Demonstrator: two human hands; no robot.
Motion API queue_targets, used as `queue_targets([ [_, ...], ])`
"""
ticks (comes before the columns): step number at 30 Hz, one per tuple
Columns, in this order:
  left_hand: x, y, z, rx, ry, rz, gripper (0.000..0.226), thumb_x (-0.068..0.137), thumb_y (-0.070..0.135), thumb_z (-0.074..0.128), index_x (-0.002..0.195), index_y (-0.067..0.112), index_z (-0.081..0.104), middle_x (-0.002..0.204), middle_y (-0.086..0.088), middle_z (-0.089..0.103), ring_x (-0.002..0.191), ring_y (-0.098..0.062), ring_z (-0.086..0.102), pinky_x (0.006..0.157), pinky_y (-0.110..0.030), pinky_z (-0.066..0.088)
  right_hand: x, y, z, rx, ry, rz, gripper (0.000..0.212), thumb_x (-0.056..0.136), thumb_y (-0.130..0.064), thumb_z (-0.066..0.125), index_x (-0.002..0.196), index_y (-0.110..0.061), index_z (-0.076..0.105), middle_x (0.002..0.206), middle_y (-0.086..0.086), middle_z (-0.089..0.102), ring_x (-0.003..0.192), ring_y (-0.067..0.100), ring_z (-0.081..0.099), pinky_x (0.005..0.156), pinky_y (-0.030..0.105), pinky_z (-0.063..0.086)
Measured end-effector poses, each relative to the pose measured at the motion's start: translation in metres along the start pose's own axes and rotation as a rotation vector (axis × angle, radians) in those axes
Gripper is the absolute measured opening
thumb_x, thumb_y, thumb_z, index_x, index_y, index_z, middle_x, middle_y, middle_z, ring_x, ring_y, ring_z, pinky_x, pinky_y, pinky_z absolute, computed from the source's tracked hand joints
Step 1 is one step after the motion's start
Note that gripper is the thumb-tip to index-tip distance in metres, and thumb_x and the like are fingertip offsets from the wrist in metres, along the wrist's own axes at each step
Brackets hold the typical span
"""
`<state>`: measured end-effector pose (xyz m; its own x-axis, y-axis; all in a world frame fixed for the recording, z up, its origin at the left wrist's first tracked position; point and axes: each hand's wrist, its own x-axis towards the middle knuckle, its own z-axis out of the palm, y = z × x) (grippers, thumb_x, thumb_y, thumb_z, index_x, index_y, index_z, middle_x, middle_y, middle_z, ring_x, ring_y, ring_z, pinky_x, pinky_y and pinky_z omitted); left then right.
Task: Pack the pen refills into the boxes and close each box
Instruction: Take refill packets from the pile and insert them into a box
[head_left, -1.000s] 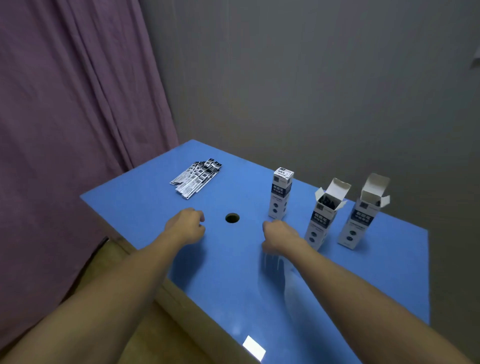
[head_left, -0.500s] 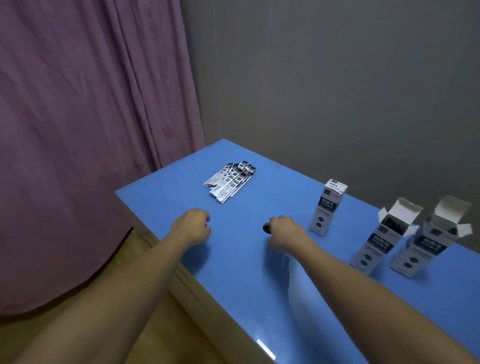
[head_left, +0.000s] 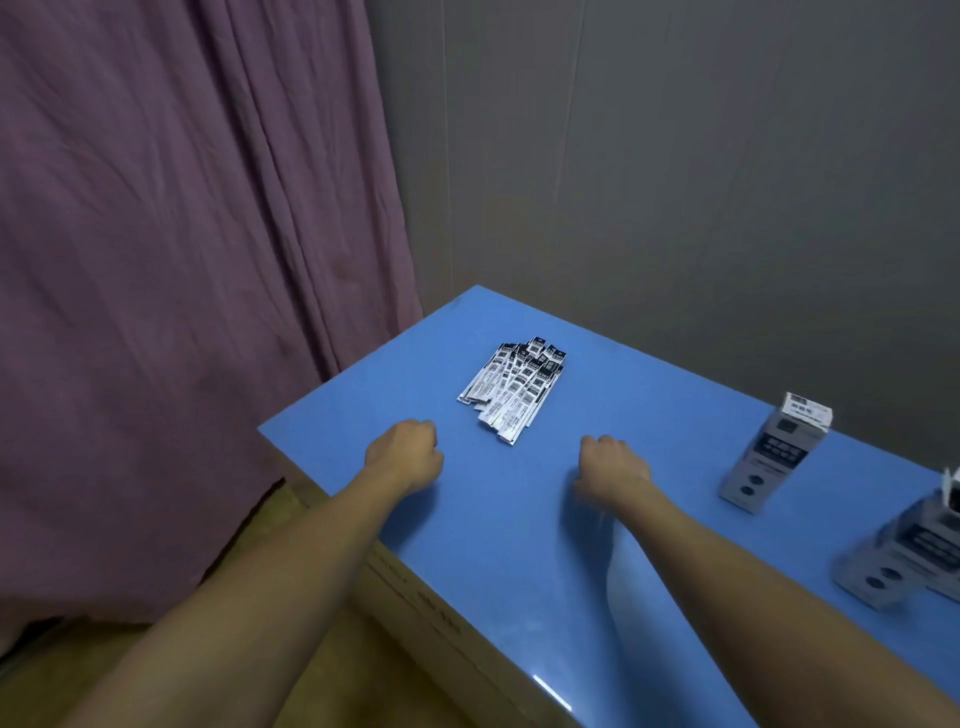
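Both hands are curled into loose fists and hold nothing: the left hand (head_left: 406, 453) and the right hand (head_left: 613, 463) rest on the glossy blue surface (head_left: 519, 545), flanking, just short of it, the fanned pile of slim black-and-white wrapped pen refills (head_left: 514, 387), probably poised to gather it. The flat sleeves overlap loosely, printed ends pointing away. Well to the right a closed grey-and-white cardboard box (head_left: 776, 452) stands upright, apparently already packed, while a blurred open box (head_left: 914, 545) at the edge waits for filling.
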<state>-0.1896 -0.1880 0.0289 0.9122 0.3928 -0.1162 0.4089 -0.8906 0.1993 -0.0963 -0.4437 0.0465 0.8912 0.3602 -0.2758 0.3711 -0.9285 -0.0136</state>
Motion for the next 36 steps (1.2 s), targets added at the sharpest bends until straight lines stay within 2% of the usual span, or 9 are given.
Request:
queue_targets([
  [6, 0.045, -0.009, 0.005, -0.054, -0.023, 0.008, 0.022, 0.092, 0.022, 0.045, 0.109, 0.018, 0.059, 0.116, 0.0, 0.058, 0.104, -0.022, 0.056, 0.085, -0.036, 0.051, 0.04, -0.019, -0.007, 0.026, 0.02, 0.044, 0.036, 0.09, -0.022, 0.053, 0.124, -0.01, 0.049, 0.126, 0.009, 0.051, 0.121, 0.029, 0.049, 0.09, 0.04, 0.047],
  [16, 0.137, 0.003, -0.003, -0.086, -0.068, -0.031, 0.018, 0.092, 0.023, 0.048, 0.101, 0.014, 0.06, 0.105, -0.002, 0.061, 0.093, -0.025, 0.06, 0.079, -0.037, 0.054, 0.119, -0.028, -0.017, 0.145, 0.051, 0.092, 0.034, 0.092, -0.021, 0.051, 0.124, -0.009, 0.048, 0.125, 0.01, 0.051, 0.118, 0.029, 0.05, 0.088, 0.04, 0.046],
  [23, 0.198, 0.036, 0.001, -0.236, -0.047, -0.058, 0.027, 0.096, 0.036, 0.054, 0.103, 0.011, 0.059, 0.101, -0.005, 0.061, 0.091, -0.025, 0.061, 0.076, -0.037, 0.054, 0.157, -0.019, -0.026, 0.211, 0.092, 0.147, 0.033, 0.091, -0.021, 0.053, 0.122, -0.01, 0.048, 0.124, 0.01, 0.051, 0.117, 0.03, 0.05, 0.084, 0.038, 0.045],
  [27, 0.223, 0.043, 0.018, -0.304, -0.057, -0.037, 0.045, 0.09, 0.053, 0.062, 0.1, 0.009, 0.062, 0.096, -0.013, 0.066, 0.088, -0.03, 0.065, 0.06, -0.031, 0.044, 0.162, -0.018, -0.021, 0.245, 0.1, 0.199, 0.034, 0.092, -0.021, 0.052, 0.123, -0.009, 0.049, 0.125, 0.01, 0.052, 0.117, 0.031, 0.051, 0.085, 0.038, 0.046],
  [30, 0.234, 0.044, 0.026, -0.317, -0.057, -0.019, 0.051, 0.083, 0.059, 0.068, 0.08, 0.008, 0.062, 0.078, -0.014, 0.062, 0.073, -0.03, 0.064, 0.051, -0.029, 0.035, 0.163, -0.02, -0.017, 0.263, 0.105, 0.254, 0.035, 0.092, -0.022, 0.052, 0.125, -0.009, 0.049, 0.126, 0.011, 0.051, 0.119, 0.031, 0.05, 0.087, 0.039, 0.046],
  [32, 0.237, 0.042, 0.028, -0.326, -0.069, -0.012, 0.049, 0.083, 0.056, 0.07, 0.067, 0.013, 0.052, 0.066, -0.006, 0.052, 0.064, -0.026, 0.056, 0.051, -0.027, 0.037, 0.161, -0.022, -0.014, 0.275, 0.104, 0.308, 0.035, 0.093, -0.021, 0.051, 0.125, -0.009, 0.049, 0.127, 0.011, 0.052, 0.12, 0.031, 0.05, 0.087, 0.038, 0.046],
  [36, 0.24, 0.029, 0.032, -0.332, -0.117, -0.021, 0.028, 0.083, 0.035, 0.074, 0.077, 0.01, 0.064, 0.079, -0.004, 0.065, 0.073, -0.024, 0.063, 0.06, -0.03, 0.048, 0.155, -0.031, -0.012, 0.298, 0.111, 0.39, 0.034, 0.092, -0.021, 0.051, 0.125, -0.01, 0.049, 0.127, 0.01, 0.052, 0.119, 0.031, 0.051, 0.086, 0.037, 0.046],
])
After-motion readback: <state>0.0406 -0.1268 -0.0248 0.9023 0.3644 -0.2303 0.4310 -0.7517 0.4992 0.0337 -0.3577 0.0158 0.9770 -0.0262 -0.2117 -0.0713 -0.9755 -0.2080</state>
